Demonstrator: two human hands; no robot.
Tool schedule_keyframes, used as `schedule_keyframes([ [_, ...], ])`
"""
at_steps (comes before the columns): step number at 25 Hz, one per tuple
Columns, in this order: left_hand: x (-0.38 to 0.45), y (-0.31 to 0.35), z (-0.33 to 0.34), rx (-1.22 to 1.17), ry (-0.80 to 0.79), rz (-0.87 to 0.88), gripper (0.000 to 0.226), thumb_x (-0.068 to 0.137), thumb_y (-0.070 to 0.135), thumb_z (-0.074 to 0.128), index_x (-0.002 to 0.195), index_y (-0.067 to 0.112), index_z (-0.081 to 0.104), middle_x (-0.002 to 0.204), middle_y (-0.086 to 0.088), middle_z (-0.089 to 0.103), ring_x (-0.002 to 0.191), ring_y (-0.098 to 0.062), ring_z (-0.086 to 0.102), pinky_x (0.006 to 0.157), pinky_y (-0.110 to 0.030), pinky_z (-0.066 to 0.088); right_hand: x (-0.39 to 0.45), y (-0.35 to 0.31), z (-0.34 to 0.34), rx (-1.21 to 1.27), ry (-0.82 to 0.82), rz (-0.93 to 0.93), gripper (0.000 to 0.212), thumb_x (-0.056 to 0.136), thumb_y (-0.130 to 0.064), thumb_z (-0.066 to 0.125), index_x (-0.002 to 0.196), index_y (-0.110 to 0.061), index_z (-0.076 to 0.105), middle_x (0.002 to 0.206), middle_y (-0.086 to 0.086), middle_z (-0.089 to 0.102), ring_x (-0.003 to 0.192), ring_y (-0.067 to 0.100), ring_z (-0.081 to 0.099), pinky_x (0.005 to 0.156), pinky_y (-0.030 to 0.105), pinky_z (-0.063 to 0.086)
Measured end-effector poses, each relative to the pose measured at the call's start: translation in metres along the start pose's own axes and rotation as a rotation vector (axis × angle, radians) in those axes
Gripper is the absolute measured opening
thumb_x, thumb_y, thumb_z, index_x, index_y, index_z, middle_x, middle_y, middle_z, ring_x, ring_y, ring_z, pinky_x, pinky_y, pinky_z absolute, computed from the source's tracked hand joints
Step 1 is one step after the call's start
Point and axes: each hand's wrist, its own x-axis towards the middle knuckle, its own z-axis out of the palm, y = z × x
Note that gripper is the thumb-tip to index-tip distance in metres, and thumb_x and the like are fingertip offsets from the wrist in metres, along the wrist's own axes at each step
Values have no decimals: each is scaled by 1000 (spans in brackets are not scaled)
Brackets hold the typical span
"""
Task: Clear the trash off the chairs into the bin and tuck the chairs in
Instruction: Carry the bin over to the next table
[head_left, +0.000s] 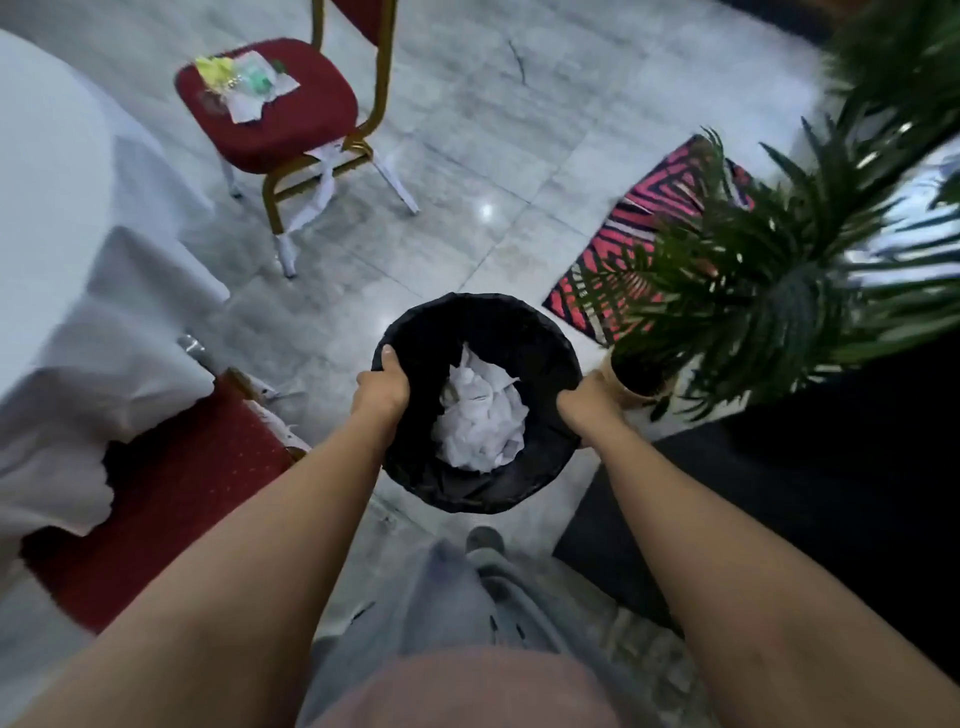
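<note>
A round black bin (498, 317) lined with a black bag sits in front of me, with crumpled white paper (480, 415) inside. My left hand (382, 384) grips its left rim and my right hand (582, 400) grips its right rim. Farther off, a red chair with a gold frame (301, 124) stands pulled away from the table. Its seat carries trash (244, 80): white paper, a yellow wrapper and something green. Close on my left, a second red chair (171, 488) sits partly under the white tablecloth, with nothing visible on its seat.
A table under a white cloth (78, 260) fills the left side. A potted palm (769, 291) stands just right of the bin, beside a pink patterned mat (639, 218). A black surface (805, 499) lies at the right. The floor is grey marble tile.
</note>
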Motion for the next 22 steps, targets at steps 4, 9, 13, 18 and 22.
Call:
schedule_keyframes([
  [4,50,39,-27,-105,64,-60,91,92,68,21,149,-2,28,150,-24,39,135,-43,41,112,-51,35,50,-76,-3,-58,-66,-134,46,94,-14,46,135,2,32,114,22,54,99,36,56,75,35,41],
  [9,165,81,-37,-187,64,-91,112,71,86,15,150,8,32,151,-20,41,133,-42,43,111,-54,36,119,-165,-3,-32,-139,-165,55,89,-14,47,139,1,29,115,22,54,107,42,58,89,49,54],
  [13,255,140,-39,-118,53,-126,123,60,93,17,151,12,31,151,-16,42,133,-40,44,110,-53,37,182,-238,-21,45,-183,-95,57,84,-14,46,137,-3,31,120,21,54,107,42,58,85,57,57],
  [18,283,276,-42,-100,-84,-145,114,68,92,16,152,16,31,152,-14,42,134,-37,45,111,-52,38,254,-313,-69,190,-211,-36,52,81,-13,46,131,-5,38,122,20,54,106,41,58,71,56,60],
  [22,272,399,-19,-70,-189,-117,79,97,64,15,149,8,37,148,-16,46,133,-34,46,103,-41,42,321,-356,-116,166,-149,-50,38,88,-11,46,124,0,38,109,15,50,98,34,54,52,33,52],
])
